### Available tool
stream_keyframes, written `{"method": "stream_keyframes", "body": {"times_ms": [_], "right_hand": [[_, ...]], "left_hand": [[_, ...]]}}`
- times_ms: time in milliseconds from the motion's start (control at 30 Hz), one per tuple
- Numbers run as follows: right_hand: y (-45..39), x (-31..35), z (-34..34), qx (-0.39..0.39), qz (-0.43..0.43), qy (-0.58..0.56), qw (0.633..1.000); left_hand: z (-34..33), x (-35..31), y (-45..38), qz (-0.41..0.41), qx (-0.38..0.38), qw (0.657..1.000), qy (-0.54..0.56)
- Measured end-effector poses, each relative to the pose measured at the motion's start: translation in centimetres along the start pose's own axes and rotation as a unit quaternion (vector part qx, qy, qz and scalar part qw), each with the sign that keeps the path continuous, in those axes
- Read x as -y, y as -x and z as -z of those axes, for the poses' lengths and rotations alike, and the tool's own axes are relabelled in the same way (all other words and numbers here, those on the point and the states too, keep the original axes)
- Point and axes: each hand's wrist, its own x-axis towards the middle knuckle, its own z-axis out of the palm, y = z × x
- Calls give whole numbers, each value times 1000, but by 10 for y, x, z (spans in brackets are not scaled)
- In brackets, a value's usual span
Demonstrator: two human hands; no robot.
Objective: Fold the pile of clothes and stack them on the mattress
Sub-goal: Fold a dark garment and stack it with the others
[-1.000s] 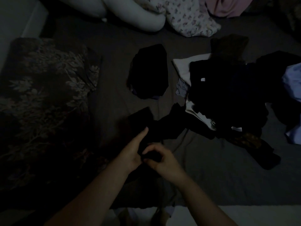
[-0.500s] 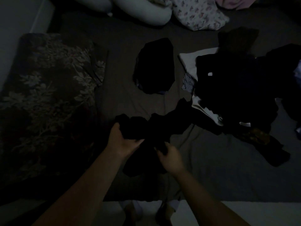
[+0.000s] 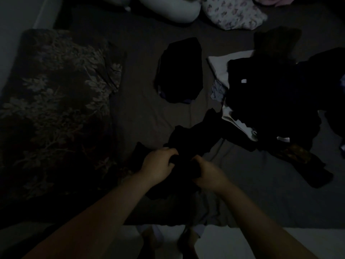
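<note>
The room is very dark. A black garment (image 3: 188, 144) lies bunched on the grey mattress (image 3: 261, 193) near its front edge. My left hand (image 3: 158, 165) grips its left part with curled fingers. My right hand (image 3: 207, 172) grips it close beside, fingers curled into the cloth. A folded black piece (image 3: 180, 71) lies farther back in the middle. A pile of mostly black clothes (image 3: 276, 101) with white bits sits to the right.
A dark floral cushion (image 3: 56, 101) fills the left side. White and flowered pillows (image 3: 233, 14) lie at the back. A dark patterned garment (image 3: 306, 165) trails from the pile toward the front right. The mattress's front edge runs just below my forearms.
My hands came close together on the black garment and bunched it up. The left hand moved right from the garment's far left end.
</note>
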Motion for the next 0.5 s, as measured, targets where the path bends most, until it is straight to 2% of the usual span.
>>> {"method": "stream_keyframes", "body": {"times_ms": [33,100,167,233,333,433,500], "right_hand": [[4,-8,-1,27,-35,79,996],[13,-19,-4,40,-94,102,990],[18,-26,-5,1,-94,38,995],[21,-28,2,-22,-68,-105,992],[33,-7,29,-38,-85,-327,940],[47,10,65,-118,-29,-378,918],[57,23,95,-143,15,-367,919]], "left_hand": [[3,-1,1,-15,-23,1000,15],[11,-9,4,-40,-48,997,48],[18,-16,5,-50,-71,995,46],[30,-25,2,-29,-106,993,45],[55,-40,-5,21,-147,989,10],[86,-52,-13,48,-152,985,-67],[104,-62,-14,44,-109,982,-145]]}}
